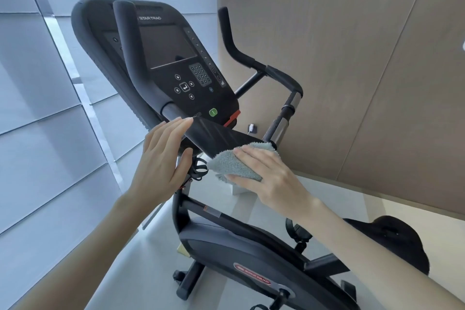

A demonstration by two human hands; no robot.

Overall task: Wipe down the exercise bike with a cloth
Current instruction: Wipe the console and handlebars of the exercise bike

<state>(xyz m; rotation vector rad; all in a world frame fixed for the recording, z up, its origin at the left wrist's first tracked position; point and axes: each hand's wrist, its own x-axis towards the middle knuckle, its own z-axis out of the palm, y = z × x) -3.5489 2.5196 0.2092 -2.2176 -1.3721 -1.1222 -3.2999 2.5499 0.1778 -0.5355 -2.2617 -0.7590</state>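
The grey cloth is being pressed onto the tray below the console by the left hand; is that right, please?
Not quite: in the head view it is the right hand that presses the grey cloth onto the tray below the console; the left hand holds no cloth.

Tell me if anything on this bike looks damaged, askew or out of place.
Nothing looks broken or askew. Two small oddities: pale streaks run across the black ledge below the console, likely wipe marks, and a loose tangle of black cable hangs under that ledge.

Right hand [270,173] presses cloth [234,165] on exercise bike [219,137].
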